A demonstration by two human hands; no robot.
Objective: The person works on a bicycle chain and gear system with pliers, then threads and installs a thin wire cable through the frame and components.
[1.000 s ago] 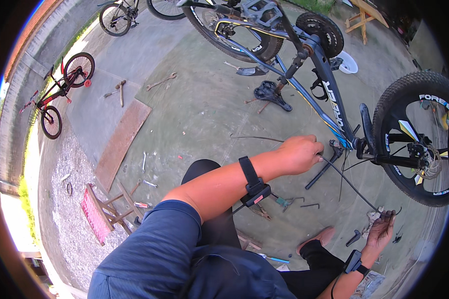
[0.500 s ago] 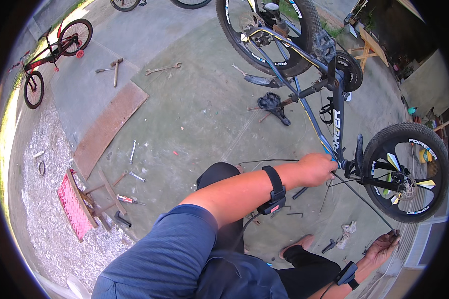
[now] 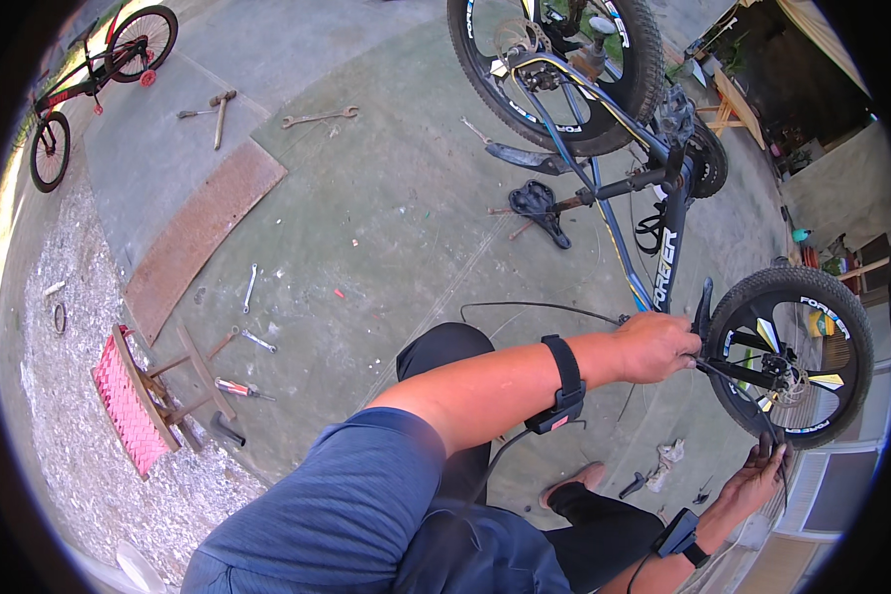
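Note:
A black bicycle cable (image 3: pixel 738 381) runs between my two hands, close to the front wheel (image 3: pixel 846 342) of an upside-down bicycle (image 3: pixel 675 223). My left hand (image 3: pixel 656 346) is closed around the cable beside the lower end of the frame. A loop of the cable (image 3: pixel 525 305) trails away to the left behind that hand. My right hand (image 3: pixel 754 482), lower and further right, pinches the cable near its end, and a short piece hangs past the fingers. Parts of the handlebar area are hidden behind my left hand.
A black saddle (image 3: pixel 537 211) belongs to the upturned bicycle. On the floor lie a hammer (image 3: pixel 220 117), a large wrench (image 3: pixel 319 118), smaller wrenches (image 3: pixel 250 289), a screwdriver (image 3: pixel 238 388) and a rag (image 3: pixel 668 457). A pink woven stool (image 3: pixel 131 404) lies at left; a red-black bicycle (image 3: pixel 99 79) stands far left.
My left hand has moved right, toward my right hand. The stretch of cable between them is shorter and more curved, and a free end now shows beyond my right hand.

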